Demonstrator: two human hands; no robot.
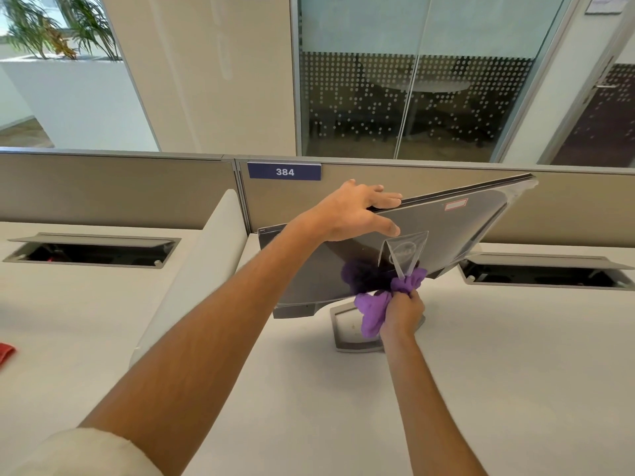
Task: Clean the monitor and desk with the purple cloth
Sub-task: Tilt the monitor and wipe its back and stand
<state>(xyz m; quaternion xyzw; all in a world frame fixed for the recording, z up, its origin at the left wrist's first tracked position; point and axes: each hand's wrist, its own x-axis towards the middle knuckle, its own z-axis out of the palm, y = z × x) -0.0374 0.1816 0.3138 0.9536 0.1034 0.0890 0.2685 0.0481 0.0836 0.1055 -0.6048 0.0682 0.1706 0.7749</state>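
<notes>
A dark monitor stands on the white desk, its back turned toward me and tilted, on a grey stand with a base. My left hand grips the monitor's top edge, fingers over the rim and thumb on the back panel. My right hand is closed on the bunched purple cloth, pressing it against the lower edge of the back panel near the stand's neck. The cloth reflects in the glossy panel. The screen side is hidden.
A beige partition with a blue "384" label runs behind the desk. Open cable trays sit at left and right. A white divider separates the desks. A red object lies at the far left edge.
</notes>
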